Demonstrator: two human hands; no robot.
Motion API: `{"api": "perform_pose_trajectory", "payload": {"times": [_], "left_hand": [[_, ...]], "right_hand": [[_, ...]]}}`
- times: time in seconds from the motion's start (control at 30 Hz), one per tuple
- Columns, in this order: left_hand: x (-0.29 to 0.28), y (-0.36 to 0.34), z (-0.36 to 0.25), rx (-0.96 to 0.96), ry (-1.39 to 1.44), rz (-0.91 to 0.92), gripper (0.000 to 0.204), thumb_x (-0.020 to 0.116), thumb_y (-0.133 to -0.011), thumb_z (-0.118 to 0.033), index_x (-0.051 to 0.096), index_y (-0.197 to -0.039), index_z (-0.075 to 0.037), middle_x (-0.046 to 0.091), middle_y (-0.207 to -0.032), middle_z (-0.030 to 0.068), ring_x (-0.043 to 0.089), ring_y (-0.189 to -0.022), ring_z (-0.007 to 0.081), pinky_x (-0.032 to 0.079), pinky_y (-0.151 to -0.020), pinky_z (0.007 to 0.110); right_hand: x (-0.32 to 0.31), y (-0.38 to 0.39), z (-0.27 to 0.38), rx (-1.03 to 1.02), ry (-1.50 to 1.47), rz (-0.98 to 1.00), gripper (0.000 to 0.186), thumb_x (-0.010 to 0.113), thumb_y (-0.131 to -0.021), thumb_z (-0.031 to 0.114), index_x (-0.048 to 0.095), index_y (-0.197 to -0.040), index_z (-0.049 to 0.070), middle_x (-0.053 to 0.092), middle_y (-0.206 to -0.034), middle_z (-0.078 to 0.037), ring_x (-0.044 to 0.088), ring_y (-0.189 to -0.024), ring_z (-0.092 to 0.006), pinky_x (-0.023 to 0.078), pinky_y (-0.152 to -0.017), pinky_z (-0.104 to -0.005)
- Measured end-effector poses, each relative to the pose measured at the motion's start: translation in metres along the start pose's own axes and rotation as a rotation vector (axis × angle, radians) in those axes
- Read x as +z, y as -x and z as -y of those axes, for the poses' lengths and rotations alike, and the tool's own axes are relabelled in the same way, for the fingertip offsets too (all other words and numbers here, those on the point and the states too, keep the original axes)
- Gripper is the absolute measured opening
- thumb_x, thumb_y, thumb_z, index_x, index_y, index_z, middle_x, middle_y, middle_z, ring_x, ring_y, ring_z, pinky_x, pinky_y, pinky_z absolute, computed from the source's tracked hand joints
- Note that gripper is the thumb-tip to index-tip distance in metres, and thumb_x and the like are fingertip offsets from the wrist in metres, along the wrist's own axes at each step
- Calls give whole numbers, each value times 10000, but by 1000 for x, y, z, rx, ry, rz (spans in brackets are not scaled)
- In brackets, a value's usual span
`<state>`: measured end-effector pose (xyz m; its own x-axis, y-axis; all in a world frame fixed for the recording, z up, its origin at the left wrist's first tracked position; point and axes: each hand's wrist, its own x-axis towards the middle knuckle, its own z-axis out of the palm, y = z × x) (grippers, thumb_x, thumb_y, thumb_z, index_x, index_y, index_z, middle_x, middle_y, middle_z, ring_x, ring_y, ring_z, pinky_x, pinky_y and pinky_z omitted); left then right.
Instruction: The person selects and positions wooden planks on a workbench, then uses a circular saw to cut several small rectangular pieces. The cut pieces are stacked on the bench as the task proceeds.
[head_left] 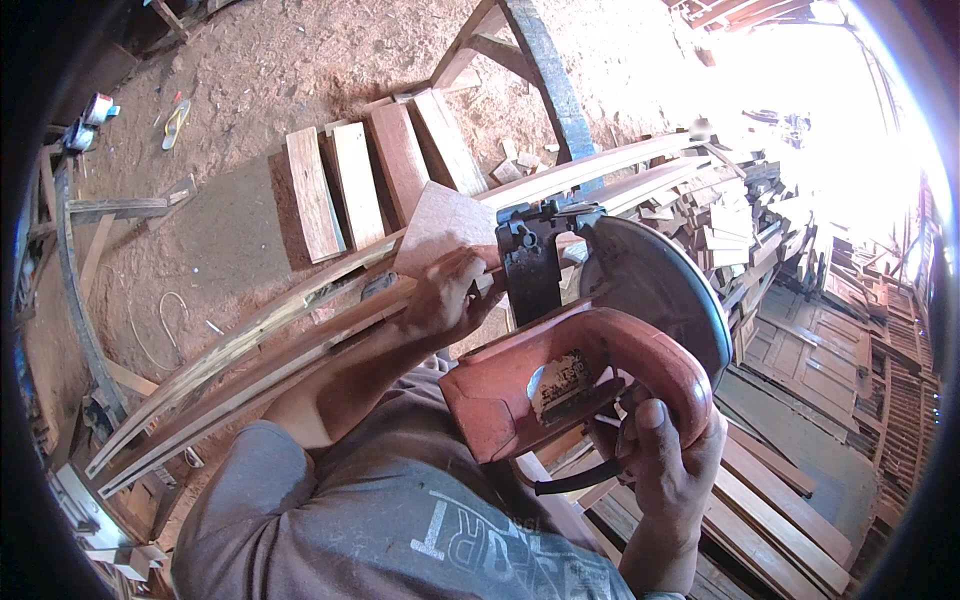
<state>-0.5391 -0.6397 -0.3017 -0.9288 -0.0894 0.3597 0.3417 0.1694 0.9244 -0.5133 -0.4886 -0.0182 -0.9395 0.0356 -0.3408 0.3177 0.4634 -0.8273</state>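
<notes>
My right hand [668, 465] is wrapped round the rear handle of a red circular saw [495, 395]. The saw's black base plate [532, 262] and round grey blade guard [665, 290] are at its far side, and the cutting edge itself is hidden. With bent fingers, my left hand [448, 295] grips a short wooden board [440, 225] left of the base plate. That board lies across two long wooden beams [250, 350], close to the saw. A black power cord [578, 482] hangs below the saw's handle.
Several cut planks [350, 180] lie side by side on the dirt floor beyond the beams. A blue-grey trestle leg [548, 75] stands behind them. On the right are a heap of offcuts [725, 225] and long boards [780, 510]. A sandal [176, 125] lies far left.
</notes>
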Motion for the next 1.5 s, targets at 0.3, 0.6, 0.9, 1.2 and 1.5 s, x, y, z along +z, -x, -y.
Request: {"api": "perform_pose_trajectory", "payload": {"times": [0.3,0.6,0.9,1.2,1.5], "left_hand": [[4,3,4,-29,23,5,248,722,-1001,-226,637,-1000,8,661,-858,193,693,-778,356,550,-690,451],[1,1,1,-2,-24,3,240,737,-991,-198,607,-943,-2,646,-829,186,682,-741,345,533,-659,451],[1,0,2,37,21,-17,207,761,-966,-157,621,-998,-8,641,-820,177,671,-729,347,522,-644,445],[-1,5,6,-32,1,62,279,687,-1031,-261,644,-1073,11,687,-935,200,716,-820,354,560,-708,419],[-1,1,0,7,28,5,243,764,-959,-148,575,-900,-8,581,-766,151,618,-664,323,489,-609,448]], "right_hand": [[0,-2,3,1,28,-6,404,718,-1017,302,655,-1182,-61,612,-718,-17,572,-575,-72,431,-499,-211],[0,-4,5,1,40,3,382,716,-1023,300,659,-1149,-56,618,-726,-18,573,-577,-70,432,-500,-213],[1,-6,6,0,35,5,387,720,-1022,308,661,-1137,-57,616,-726,-17,566,-576,-69,433,-499,-213],[1,-8,9,6,58,14,421,719,-1016,313,658,-1172,-73,611,-720,-16,559,-569,-69,437,-499,-213],[2,-10,10,14,37,10,425,728,-1011,322,656,-1161,-69,624,-732,-26,584,-582,-77,435,-501,-211]]}}
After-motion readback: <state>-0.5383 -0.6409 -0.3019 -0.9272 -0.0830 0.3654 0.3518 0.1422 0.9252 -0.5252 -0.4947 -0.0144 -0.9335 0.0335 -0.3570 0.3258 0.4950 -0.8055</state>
